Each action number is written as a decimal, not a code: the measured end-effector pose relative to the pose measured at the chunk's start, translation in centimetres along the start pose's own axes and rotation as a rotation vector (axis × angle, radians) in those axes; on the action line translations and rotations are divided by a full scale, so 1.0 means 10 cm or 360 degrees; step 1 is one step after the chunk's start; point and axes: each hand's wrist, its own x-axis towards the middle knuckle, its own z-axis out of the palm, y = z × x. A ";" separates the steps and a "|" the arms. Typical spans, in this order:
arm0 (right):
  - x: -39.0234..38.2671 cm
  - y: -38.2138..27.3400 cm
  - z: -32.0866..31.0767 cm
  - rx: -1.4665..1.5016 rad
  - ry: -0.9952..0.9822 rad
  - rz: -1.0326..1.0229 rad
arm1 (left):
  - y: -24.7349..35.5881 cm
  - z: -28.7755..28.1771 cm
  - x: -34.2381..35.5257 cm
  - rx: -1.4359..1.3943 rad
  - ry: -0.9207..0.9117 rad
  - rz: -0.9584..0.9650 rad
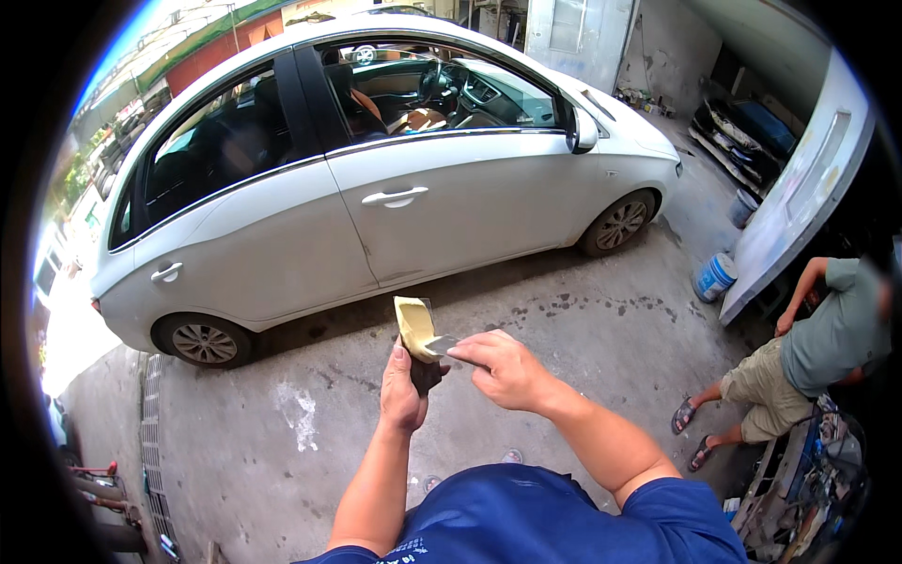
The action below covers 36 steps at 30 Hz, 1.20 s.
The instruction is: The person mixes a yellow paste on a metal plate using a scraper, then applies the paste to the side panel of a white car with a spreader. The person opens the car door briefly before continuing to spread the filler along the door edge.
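Note:
My left hand (404, 395) grips a small dark board (427, 378) coated with pale yellow paste (413, 322), held upright in front of me. My right hand (507, 371) pinches a thin grey scraper (442, 345), its edge pressed into the paste near the board's right side. Beyond both hands stands a white sedan (470, 207), side on, with its front window open and a dented-looking, shaded lower door.
A person (808, 348) in a grey-green shirt stands at my right beside piled parts (799, 479). Buckets (714, 277) stand by a white panel (780, 207). A drain grate (153, 432) crosses the concrete floor (329, 451) at the left; a dark car part (742, 141) is at the back right.

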 end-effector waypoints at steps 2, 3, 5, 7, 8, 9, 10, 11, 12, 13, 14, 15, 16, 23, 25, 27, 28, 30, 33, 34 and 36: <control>-0.02 -0.04 -0.23 -0.0027 0.0036 -0.0240 | 0.14 -0.12 -0.05 -0.0331 -0.0172 -0.0308; 0.04 -0.10 -0.41 0.0002 0.0054 -0.0405 | 0.19 -0.15 -0.09 -0.0533 -0.0325 -0.0487; 0.14 -0.10 -0.54 0.0106 0.0066 -0.0587 | 0.20 -0.11 -0.16 -0.0900 -0.0747 -0.0640; 0.21 -0.07 -0.53 0.0251 0.0034 -0.0628 | 0.20 0.00 -0.14 -0.1097 -0.0872 -0.0696; 0.22 -0.01 -0.52 0.0259 0.0030 -0.0618 | 0.20 0.01 -0.12 -0.1129 -0.0934 -0.0727; 0.22 0.07 -0.49 0.0269 0.0046 -0.0580 | 0.18 0.00 -0.12 -0.1116 -0.0938 -0.0736; 0.21 0.16 -0.47 0.0280 0.0061 -0.0543 | 0.17 0.00 -0.12 -0.1102 -0.0942 -0.0743; 0.18 0.25 -0.45 0.0294 0.0078 -0.0503 | 0.16 0.00 -0.12 -0.1086 -0.0943 -0.0754; 0.14 0.36 -0.46 0.0105 0.0122 -0.0580 | 0.18 0.05 -0.12 -0.1096 -0.0957 -0.0696; 0.03 0.40 -0.48 0.0522 0.0195 -0.0221 | 0.22 0.07 -0.10 -0.0969 -0.0859 -0.0614; -0.12 0.42 -0.49 0.0927 0.0253 0.0141 | 0.26 0.11 -0.08 -0.0847 -0.0762 -0.0520; -0.25 0.43 -0.47 0.1325 0.0301 0.0517 | 0.29 0.14 -0.05 -0.0725 -0.0657 -0.0425; -0.31 0.43 -0.44 0.1535 0.0227 0.0587 | 0.31 0.16 -0.04 -0.0618 -0.0529 -0.0337; -0.28 0.31 -0.01 0.2058 0.0004 0.1008 | -0.04 0.32 0.06 0.0414 -0.0333 0.0342; -0.18 0.40 -0.06 0.2178 0.0055 0.0916 | -0.12 0.26 0.08 0.0786 -0.0338 0.0398; -0.05 0.38 -0.22 0.2270 0.0093 0.0831 | -0.06 0.21 0.09 0.1124 -0.0378 0.0408; 0.01 0.35 -0.33 0.2271 0.0152 0.0750 | 0.00 0.18 0.09 0.1295 -0.0393 0.0414; 0.04 0.33 -0.57 0.2086 0.0262 0.0515 | 0.12 0.15 0.09 0.0619 -0.0396 -0.0136; 0.04 0.23 -0.71 0.1814 0.0050 -0.0167 | 0.17 -0.02 0.03 -0.0474 -0.0490 -0.0638; 0.09 0.13 -0.70 0.1591 -0.0047 -0.0320 | 0.15 -0.05 -0.02 -0.0728 -0.0608 -0.0670; 0.11 0.02 -0.61 0.1313 -0.0235 -0.0296 | 0.09 -0.03 -0.08 -0.1046 -0.0791 -0.0713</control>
